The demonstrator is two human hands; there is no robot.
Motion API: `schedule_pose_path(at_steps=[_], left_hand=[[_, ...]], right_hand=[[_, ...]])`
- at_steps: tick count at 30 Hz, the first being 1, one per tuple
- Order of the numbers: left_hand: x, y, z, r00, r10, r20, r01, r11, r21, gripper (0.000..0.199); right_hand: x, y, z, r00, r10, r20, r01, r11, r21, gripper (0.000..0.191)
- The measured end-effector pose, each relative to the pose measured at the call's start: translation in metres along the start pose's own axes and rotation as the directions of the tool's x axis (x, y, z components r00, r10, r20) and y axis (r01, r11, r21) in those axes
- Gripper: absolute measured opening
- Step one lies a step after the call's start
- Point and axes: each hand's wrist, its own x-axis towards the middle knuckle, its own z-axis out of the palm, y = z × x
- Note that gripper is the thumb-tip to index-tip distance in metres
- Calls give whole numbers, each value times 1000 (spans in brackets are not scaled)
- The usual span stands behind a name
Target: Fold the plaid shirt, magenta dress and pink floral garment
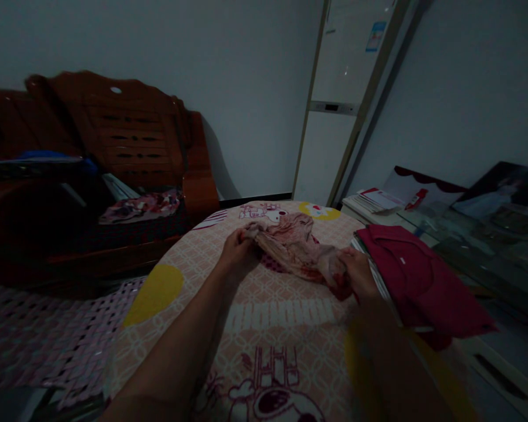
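Note:
A crumpled, thin pinkish garment [290,243] with darker red patches is stretched between my two hands, just over the round table. My left hand [238,252] grips its left end, fingers pinched on the fabric. At the other end, my right hand [356,271] holds a bunched part, with a dark red bit of cloth hanging below it. The garment's exact kind cannot be made out. Beneath it lies a patterned tablecloth [273,316] with yellow patches and cartoon drawings.
A folded crimson garment [418,275] lies on the table's right side. Beyond it are a glass-topped cabinet [479,234] and papers [374,201]. At left stands a wooden bench [132,135] with patterned cloth [145,206] on it. A tall air conditioner [330,140] stands behind.

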Motion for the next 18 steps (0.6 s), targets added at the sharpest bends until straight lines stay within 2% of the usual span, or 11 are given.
schedule_pose_path(at_steps=[2, 4, 7, 9, 11, 14, 16, 18], left_hand=[[3, 7, -6, 993, -33, -115, 22, 995, -95, 24], [5, 13, -10, 977, -107, -187, 74, 982, -174, 29], [6, 18, -15, 947, -290, -141, 246, 932, -265, 36], [7, 19, -18, 931, -341, -129, 289, 906, -310, 40], [7, 20, -20, 944, -297, -147, 237, 915, -327, 47], [5, 21, -21, 975, -205, -83, 170, 935, -312, 61], [4, 20, -22, 985, -173, 19, 171, 942, -289, 70], [3, 17, -22, 983, -136, 122, 161, 961, -227, 81]], right_hand=[[2, 5, -4, 997, 41, -68, -31, 988, 154, 26], [3, 11, -6, 995, 82, -62, -66, 972, 228, 29], [2, 14, -8, 994, 112, 0, -109, 975, 196, 31], [1, 12, -7, 992, 88, 88, -94, 993, 74, 35], [0, 6, -5, 971, 31, 237, -9, 996, -94, 49], [-3, -2, -3, 895, -45, 443, 190, 939, -288, 68], [-6, -5, -1, 867, -73, 493, 273, 897, -347, 73], [-7, -4, 0, 877, -93, 472, 300, 872, -386, 66]])
